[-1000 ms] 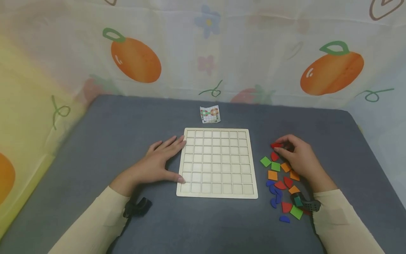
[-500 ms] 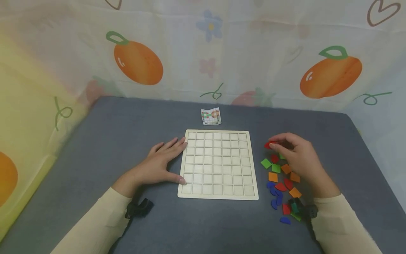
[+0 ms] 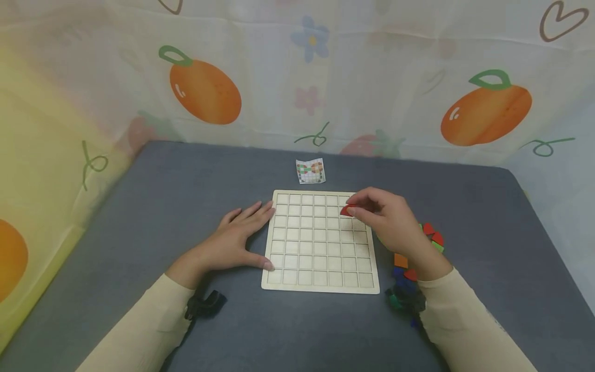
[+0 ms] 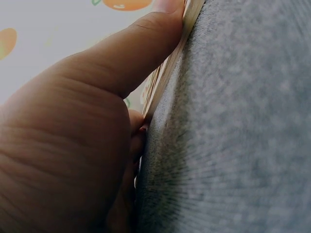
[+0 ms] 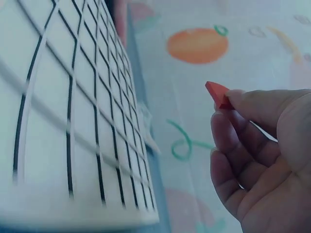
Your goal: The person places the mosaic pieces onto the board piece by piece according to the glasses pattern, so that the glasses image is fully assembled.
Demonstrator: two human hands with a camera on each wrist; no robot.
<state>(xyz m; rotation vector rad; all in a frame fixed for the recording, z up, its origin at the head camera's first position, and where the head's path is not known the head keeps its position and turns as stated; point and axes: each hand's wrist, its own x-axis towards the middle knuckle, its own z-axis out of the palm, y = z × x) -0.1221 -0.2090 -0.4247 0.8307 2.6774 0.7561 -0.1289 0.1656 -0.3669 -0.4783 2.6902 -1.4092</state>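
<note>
A pale wooden grid board (image 3: pixel 321 243) lies flat on the table, its square cells bare where they show. My left hand (image 3: pixel 232 245) rests at its left edge, fingers spread and straight; in the left wrist view the thumb (image 4: pixel 131 48) touches the board's rim (image 4: pixel 167 73). Above the board's upper right part, my right hand (image 3: pixel 395 222) pinches a red quarter-round tile (image 3: pixel 346 210) between thumb and fingers. The right wrist view has this red piece (image 5: pixel 219 94) at the fingertips, apart from the grid.
A small printed pattern card (image 3: pixel 310 171) lies beyond the board. Right of the board is a loose group of red, green, blue and orange tiles (image 3: pixel 401 260), partly hidden under the right forearm. A patterned cloth (image 3: pixel 372 77) hangs behind the table.
My right hand has moved left from the loose tiles to above the board, carrying the red tile. My left hand has stayed at the board's left edge.
</note>
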